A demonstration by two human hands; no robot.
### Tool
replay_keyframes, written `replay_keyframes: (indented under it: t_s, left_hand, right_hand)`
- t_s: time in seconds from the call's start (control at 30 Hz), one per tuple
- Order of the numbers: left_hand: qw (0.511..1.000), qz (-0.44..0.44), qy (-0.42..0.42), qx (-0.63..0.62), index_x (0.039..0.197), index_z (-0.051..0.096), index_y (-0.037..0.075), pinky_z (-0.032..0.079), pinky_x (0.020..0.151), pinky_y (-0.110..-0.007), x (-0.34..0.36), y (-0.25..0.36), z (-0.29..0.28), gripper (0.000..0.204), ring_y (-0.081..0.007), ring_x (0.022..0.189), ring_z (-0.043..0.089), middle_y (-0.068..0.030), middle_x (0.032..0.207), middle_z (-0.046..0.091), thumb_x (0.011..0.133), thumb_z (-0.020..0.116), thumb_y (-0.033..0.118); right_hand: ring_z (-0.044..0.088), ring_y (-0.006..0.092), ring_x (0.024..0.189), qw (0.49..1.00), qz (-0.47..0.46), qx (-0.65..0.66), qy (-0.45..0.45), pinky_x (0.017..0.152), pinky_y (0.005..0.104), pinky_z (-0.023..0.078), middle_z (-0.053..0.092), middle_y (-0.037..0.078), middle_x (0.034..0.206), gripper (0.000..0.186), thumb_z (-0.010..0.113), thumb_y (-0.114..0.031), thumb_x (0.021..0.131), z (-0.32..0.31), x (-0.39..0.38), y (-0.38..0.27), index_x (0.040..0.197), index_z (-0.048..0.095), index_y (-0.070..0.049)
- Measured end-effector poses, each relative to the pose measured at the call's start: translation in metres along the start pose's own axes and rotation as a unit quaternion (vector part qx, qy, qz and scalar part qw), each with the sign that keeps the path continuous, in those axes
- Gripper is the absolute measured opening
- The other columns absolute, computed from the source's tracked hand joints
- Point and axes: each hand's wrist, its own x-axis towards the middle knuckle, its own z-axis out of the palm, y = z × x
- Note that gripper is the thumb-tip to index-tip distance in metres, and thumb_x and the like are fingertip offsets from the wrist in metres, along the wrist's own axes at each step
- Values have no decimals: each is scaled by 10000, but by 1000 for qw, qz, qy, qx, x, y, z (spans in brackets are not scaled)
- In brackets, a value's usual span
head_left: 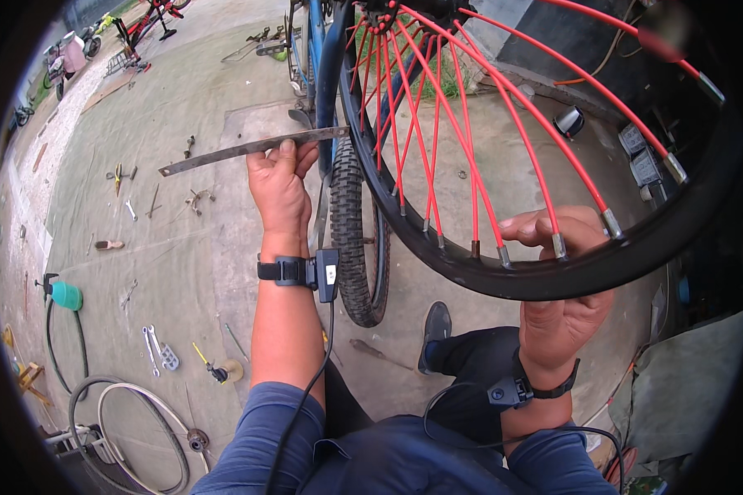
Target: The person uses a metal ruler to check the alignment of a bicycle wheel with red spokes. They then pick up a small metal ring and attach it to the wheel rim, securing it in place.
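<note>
My left hand (279, 191) grips a long flat metal bar (223, 153) and holds it level against the edge of a black bicycle wheel rim (504, 276) with red spokes (437, 124). My right hand (563, 289) clasps the lower part of that rim from below, thumb over the top. The wheel is raised in front of me. Behind it stands a blue bicycle (318, 58) with a knobby black tyre (357, 239). Both wrists wear black straps with cables.
Concrete ground carries scattered tools: wrenches (158, 346), a screwdriver (210, 367), pliers (120, 175). A bare rim and tyre (132, 421) lie at lower left beside a green-ended hose (64, 295). My shoe (434, 326) rests below the wheel. Other bikes stand far upper left.
</note>
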Motion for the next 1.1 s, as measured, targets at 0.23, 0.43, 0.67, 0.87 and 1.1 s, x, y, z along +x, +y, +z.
replay_keyframes:
  t_s: [0.23,0.43,0.67,0.87,1.1]
  left_hand:
    - [1000,2,-2,1,1234,452,32,658,767,-352,0,0,0,232,-262,888,752,-179,1059,703,1031,559,-3]
    - [1000,-2,1,16,1238,458,37,657,796,-361,-1,1,0,223,-274,922,752,-173,1090,693,1037,546,2]
    - [1000,2,2,-1,1251,448,38,656,765,-354,-1,-1,1,253,-264,888,751,-175,1060,694,1029,560,-6]
    - [1000,-3,3,2,1259,456,42,656,766,-353,1,-2,-2,257,-260,883,751,-164,1062,696,1029,559,-6]
    - [1000,3,1,0,1221,458,31,658,766,-355,-1,-1,1,223,-264,887,753,-177,1059,699,1028,562,-7]
  right_hand:
    - [682,276,924,999,8,-14,-47,818,367,546,602,132,967,417,727,-349,966,-8,4,-7,1075,646,45]
    - [658,285,908,998,-36,-25,49,801,389,539,593,131,985,506,650,-434,1001,-2,21,-19,1150,616,48]
    - [639,278,893,997,-60,-19,49,801,397,534,603,126,955,431,668,-370,1000,-6,20,-16,1127,630,39]
    - [644,276,915,999,-37,-12,31,812,387,536,620,131,954,333,685,-282,994,-8,15,-18,1086,645,36]
    - [656,242,1006,993,36,-76,-85,870,355,540,687,144,1035,240,794,-125,897,-8,-16,10,1055,686,20]
